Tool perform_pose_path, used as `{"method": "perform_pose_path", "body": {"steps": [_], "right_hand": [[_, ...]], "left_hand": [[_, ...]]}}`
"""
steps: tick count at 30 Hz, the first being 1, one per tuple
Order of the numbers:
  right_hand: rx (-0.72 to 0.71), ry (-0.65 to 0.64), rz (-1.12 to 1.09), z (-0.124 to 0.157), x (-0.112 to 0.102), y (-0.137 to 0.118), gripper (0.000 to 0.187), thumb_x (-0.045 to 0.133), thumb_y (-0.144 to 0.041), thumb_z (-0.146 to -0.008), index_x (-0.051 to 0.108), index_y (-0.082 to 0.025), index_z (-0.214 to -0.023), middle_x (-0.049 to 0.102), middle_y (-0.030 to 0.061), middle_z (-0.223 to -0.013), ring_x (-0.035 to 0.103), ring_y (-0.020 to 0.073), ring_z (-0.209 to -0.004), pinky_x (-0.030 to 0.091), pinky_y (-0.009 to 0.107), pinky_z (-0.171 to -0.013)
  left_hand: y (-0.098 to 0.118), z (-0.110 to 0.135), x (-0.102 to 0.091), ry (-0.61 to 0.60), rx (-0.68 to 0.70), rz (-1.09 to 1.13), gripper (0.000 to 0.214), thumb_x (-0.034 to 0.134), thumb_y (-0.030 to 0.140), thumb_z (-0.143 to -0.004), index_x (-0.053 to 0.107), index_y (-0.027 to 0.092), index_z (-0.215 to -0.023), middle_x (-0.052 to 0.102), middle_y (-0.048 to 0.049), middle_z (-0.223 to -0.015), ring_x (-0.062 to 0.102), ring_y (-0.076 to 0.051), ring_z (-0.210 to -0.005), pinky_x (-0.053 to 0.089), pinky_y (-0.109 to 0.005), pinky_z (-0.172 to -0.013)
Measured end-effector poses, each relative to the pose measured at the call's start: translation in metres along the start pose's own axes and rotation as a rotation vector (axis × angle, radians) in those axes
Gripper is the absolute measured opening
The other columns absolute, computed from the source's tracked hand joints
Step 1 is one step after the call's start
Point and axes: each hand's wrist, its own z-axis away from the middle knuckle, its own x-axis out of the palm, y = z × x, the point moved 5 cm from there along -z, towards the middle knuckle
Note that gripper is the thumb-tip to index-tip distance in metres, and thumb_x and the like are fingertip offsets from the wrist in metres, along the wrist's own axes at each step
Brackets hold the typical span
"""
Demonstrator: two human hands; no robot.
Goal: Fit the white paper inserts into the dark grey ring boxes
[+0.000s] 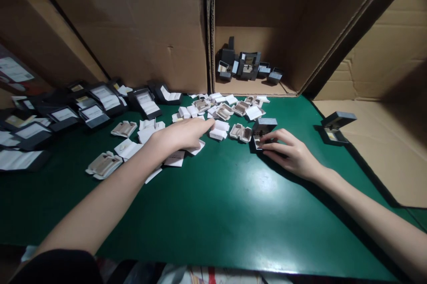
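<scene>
Evidently, the right hand (289, 151) has its fingers slightly apart and bent at the small dark box (265, 125), fingertips at its front edge; whether they pinch anything cannot be told. That box stands on the green table (233, 213), its lid raised. Just left of it lies a pale molded insert (240, 133), then a folded white piece (219, 130). The left hand (185, 135) reaches over white papers, index finger extended toward that piece, other fingers curled under; its grip is hidden. Farther out, dark cases (106, 96) crowd the left, more small boxes (248, 67) sit inside a cardboard carton (260, 35) behind, and another lid-up box (336, 128) stands at right.
</scene>
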Motion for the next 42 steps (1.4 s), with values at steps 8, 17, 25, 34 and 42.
{"method": "perform_pose_path", "body": {"steps": [8, 17, 25, 34, 42], "right_hand": [[-0.01, -0.017, -0.02, 0.001, 0.002, -0.002, 0.023, 0.057, -0.017, -0.086, 0.065, -0.026, -0.106, 0.065, 0.0083, -0.107, 0.06, 0.0209, -0.098, 0.054, 0.04, -0.081], [-0.036, -0.029, -0.013, -0.002, 0.002, -0.01, 0.017, 0.058, -0.019, -0.087, 0.062, -0.024, -0.102, 0.064, 0.0089, -0.103, 0.059, 0.0215, -0.093, 0.049, 0.039, -0.078], [0.186, 0.022, -0.193, -0.002, -0.004, -0.008, 0.017, 0.062, -0.032, -0.085, 0.06, -0.022, -0.099, 0.064, 0.0073, -0.1, 0.059, 0.0213, -0.092, 0.049, 0.037, -0.08], [0.309, 0.086, -0.302, -0.001, -0.001, -0.006, 0.012, 0.058, -0.031, -0.088, 0.062, -0.021, -0.082, 0.065, 0.0047, -0.087, 0.06, 0.0173, -0.082, 0.049, 0.031, -0.074], [0.445, 0.104, -0.437, 0.003, 0.0, 0.002, 0.011, 0.061, -0.033, -0.085, 0.065, -0.022, -0.084, 0.067, 0.0029, -0.085, 0.061, 0.0168, -0.078, 0.047, 0.031, -0.073]], "left_hand": [[0.014, 0.001, -0.013, -0.024, 0.049, 0.205, 0.012, 0.054, 0.015, -0.077, 0.065, 0.017, -0.08, 0.064, -0.004, -0.079, 0.056, -0.014, -0.063, 0.036, -0.023, -0.053], [0.063, -0.016, 0.01, 0.262, 0.198, 1.32, 0.013, 0.061, 0.023, -0.085, 0.059, 0.011, -0.089, 0.065, -0.0052, -0.08, 0.064, -0.012, -0.065, 0.056, -0.024, -0.054], [0.075, -0.024, 0.048, 0.225, 0.048, 1.637, 0.017, 0.069, 0.021, -0.082, 0.056, 0.01, -0.083, 0.064, -0.0026, -0.065, 0.066, -0.012, -0.057, 0.058, -0.024, -0.058], [0.08, -0.023, 0.05, 0.28, 0.119, 1.517, 0.015, 0.069, 0.02, -0.08, 0.058, 0.01, -0.081, 0.065, -0.0014, -0.068, 0.062, -0.008, -0.056, 0.053, -0.018, -0.056], [0.081, -0.021, 0.051, 0.4, 0.188, 1.275, 0.016, 0.068, 0.026, -0.081, 0.059, 0.013, -0.08, 0.062, -0.0016, -0.078, 0.059, -0.01, -0.064, 0.048, -0.02, -0.055]]}}
